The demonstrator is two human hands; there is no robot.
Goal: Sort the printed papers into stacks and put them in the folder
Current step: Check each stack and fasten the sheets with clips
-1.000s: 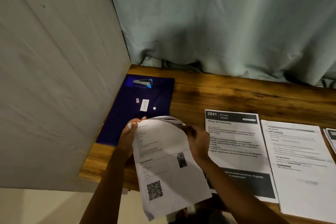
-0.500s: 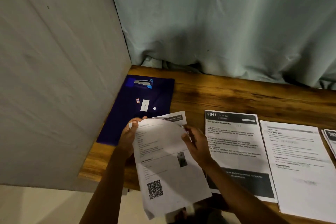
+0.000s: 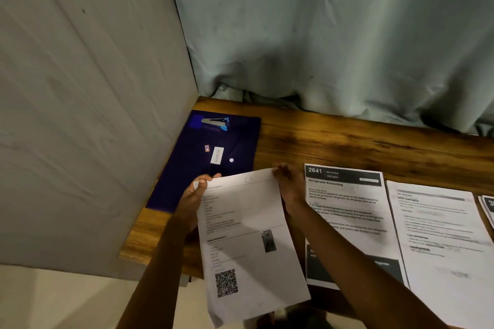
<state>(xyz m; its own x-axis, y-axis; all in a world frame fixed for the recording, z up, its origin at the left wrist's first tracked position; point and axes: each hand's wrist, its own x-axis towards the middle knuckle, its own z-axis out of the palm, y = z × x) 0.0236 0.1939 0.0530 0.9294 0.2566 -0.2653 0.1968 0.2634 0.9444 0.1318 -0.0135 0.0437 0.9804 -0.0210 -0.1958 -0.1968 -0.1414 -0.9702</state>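
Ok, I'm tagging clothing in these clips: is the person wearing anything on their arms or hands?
Nothing visible: the left hand and right hand are bare, with no gloves, rings or watch showing. Both forearms are bare too, no sleeves in view.

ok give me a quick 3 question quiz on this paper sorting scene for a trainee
1. True or false: the stapler lies on the blue folder.
2. Which number heads the kitchen sheet lying on the table just right of the held paper? A 2641, B 1462, C 3050.
3. Fill the gap: the left hand and the right hand grip the QR-code paper at its two ___ corners.

Key: 1 true; 2 A; 3 top.
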